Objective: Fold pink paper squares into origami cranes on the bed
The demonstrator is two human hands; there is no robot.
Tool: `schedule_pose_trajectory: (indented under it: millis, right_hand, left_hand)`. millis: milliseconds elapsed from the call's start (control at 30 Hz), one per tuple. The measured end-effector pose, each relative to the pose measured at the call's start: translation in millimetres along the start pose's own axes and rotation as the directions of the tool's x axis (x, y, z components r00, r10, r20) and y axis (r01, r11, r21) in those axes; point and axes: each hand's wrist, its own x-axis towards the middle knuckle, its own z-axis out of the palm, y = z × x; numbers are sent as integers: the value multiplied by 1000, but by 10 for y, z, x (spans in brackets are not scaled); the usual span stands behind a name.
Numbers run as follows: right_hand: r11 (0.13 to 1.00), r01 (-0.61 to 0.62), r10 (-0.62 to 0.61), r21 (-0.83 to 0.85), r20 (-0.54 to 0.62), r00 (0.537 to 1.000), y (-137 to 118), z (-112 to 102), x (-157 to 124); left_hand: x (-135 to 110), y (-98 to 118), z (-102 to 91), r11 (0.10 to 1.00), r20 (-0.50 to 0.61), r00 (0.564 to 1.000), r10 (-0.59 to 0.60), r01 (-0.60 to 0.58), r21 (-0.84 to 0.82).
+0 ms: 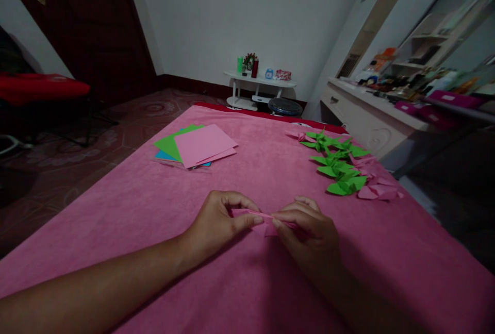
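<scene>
A small folded piece of pink paper [258, 215] lies low over the pink cloth [270, 148], held between both hands. My left hand [218, 220] pinches its left end with curled fingers. Its right end is pinched by my right hand [309, 233], thumb and fingers pressed together. Much of the paper is hidden by the fingers, and it blends with the cloth.
A stack of pink, green and blue paper sheets [199, 146] lies at the far left of the cloth. Several folded green [336, 164] and pink paper figures [377, 187] lie at the right. A dresser [371, 117] stands at the right, a small white shelf [259, 89] against the wall.
</scene>
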Motion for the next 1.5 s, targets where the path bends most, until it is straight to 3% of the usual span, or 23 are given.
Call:
schedule_pose_trajectory:
  millis: [367, 633, 1100, 1500]
  right_hand:
    - [999, -32, 32, 10, 1, 999, -13, -10, -4]
    - [970, -179, 180, 165, 7, 984, 20, -10, -3]
    - [965, -242, 234, 106, 84, 969, -31, 51, 4]
    - [976, -164, 163, 144, 21, 986, -73, 41, 18]
  left_hand:
    - [16, -19, 9, 997, -29, 999, 18, -16, 74]
    - [15, -12, -42, 980, 73, 990, 124, -134, 146]
    - [9, -19, -3, 950, 91, 970, 226, -240, 199]
    - [-20, 12, -2, 967, 57, 971, 233, -237, 93]
